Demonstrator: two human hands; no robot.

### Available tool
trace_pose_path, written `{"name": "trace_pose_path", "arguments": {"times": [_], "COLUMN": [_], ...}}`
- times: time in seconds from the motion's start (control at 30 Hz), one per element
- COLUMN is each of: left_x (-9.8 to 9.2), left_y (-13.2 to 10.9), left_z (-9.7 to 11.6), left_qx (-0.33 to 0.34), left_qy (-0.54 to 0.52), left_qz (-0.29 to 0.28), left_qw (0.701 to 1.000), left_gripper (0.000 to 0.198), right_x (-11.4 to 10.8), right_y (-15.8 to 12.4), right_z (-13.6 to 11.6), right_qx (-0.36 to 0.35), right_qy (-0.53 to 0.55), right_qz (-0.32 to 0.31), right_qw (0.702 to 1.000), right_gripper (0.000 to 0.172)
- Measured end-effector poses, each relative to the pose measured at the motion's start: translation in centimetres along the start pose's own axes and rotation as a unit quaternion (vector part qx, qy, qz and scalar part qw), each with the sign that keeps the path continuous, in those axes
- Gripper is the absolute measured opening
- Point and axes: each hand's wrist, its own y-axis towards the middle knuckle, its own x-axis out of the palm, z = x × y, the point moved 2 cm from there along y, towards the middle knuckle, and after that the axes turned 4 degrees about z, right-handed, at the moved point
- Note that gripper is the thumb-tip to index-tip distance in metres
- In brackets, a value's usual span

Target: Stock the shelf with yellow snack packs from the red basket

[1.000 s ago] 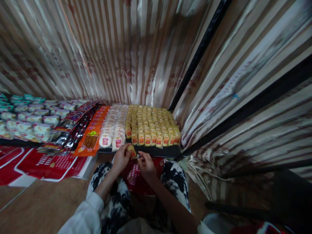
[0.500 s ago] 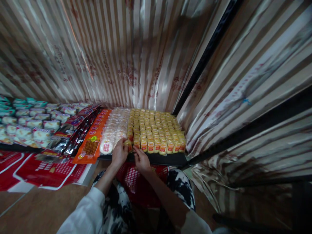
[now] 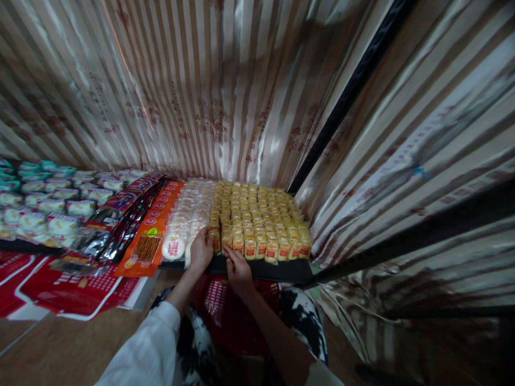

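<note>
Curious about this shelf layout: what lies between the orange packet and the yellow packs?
In the head view, white wrapped packs, partly hidden by the left hand, lie between the orange packet and yellow packs.

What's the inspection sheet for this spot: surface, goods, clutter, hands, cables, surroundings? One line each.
Surface: low black shelf, front edge visible.
Goods: yellow packs in close rows; white packs directly left of an orange packet's right side.
Clutter: dark packets overlapping in a slanted pile; red printed packaging below shelf level.
Hands: left hand at the leftmost yellow column's front, grip unclear; right hand beside it, fingertips near the next column.
Cables: nothing seen for certain.
Surroundings: striped curtain behind; dark post on the right.
</note>
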Motion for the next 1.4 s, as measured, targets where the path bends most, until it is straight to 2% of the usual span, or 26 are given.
{"name": "trace_pose_path", "arguments": {"times": [0.1,0.3,0.5,0.73,0.87,0.93,1.07,1.4], "left_x": [0.4,1.2,1.6,1.8,3.2,4.0,4.9,4.7], "left_y": [0.2,0.3,-0.3,-2.6,-3.9,-4.3,-4.2,-3.4], "left_z": [-0.6,-0.5,-0.3,-0.8,-1.7,-2.1,-2.6,-2.7], "left_qx": [0.020,0.112,0.109,0.116,0.135,0.141,0.126,0.146], "left_qy": [0.000,0.017,0.064,0.047,0.028,0.013,-0.010,-0.022], "left_qz": [0.015,0.049,0.102,0.162,0.127,0.112,0.123,0.097], "left_qw": [1.000,0.992,0.987,0.979,0.982,0.984,0.984,0.984], "left_gripper": [0.033,0.030,0.035,0.045,0.033,0.033,0.036,0.037], "right_x": [0.0,0.3,0.2,0.2,0.2,0.3,0.2,0.2], "right_y": [-0.2,-0.3,-0.4,-0.4,-0.3,-0.3,-0.3,-0.2], "right_z": [0.0,0.2,0.0,-0.4,-0.3,-0.3,-0.3,-0.5], "right_qx": [0.008,0.005,0.011,0.010,0.014,0.020,0.022,0.013], "right_qy": [-0.010,-0.013,-0.017,-0.013,-0.015,-0.018,-0.023,-0.037], "right_qz": [0.013,0.021,0.027,0.030,0.031,0.029,0.025,0.019], "right_qw": [1.000,1.000,0.999,0.999,0.999,0.999,0.999,0.999], "right_gripper": [0.048,0.049,0.049,0.049,0.047,0.045,0.045,0.044]}}
